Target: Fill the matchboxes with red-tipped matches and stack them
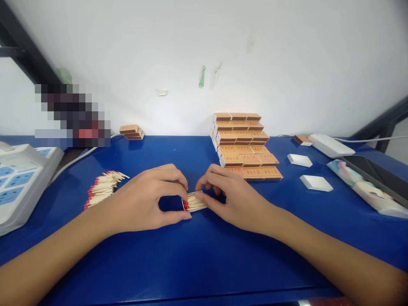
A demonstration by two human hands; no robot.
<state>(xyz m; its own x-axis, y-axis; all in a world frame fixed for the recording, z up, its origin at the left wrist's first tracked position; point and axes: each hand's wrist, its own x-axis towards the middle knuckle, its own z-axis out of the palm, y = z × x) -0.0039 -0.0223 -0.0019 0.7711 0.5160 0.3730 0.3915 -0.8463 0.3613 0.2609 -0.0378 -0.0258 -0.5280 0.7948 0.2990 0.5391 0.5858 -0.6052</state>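
Observation:
A small white matchbox tray [195, 209] filled with red-headed matches [192, 201] lies on the blue table between my hands. Its left end is held by my left hand [153, 197], the thumb on the near side and the fingers on the far side. My right hand [228, 195] is curled at the other end, with its thumb over the matches and its forefinger at the far edge. The match heads point left. Left of my left hand is a loose pile of matches [103, 187], partly hidden by the wrist.
Stepped rows of matchboxes [244, 159] stand behind my right hand, and a few more boxes [130, 131] are stacked at the back left. White trays [299, 160], a single matchbox [302, 140], a white device [331, 145] and a phone [379, 174] lie right. A power strip [22, 187] sits left.

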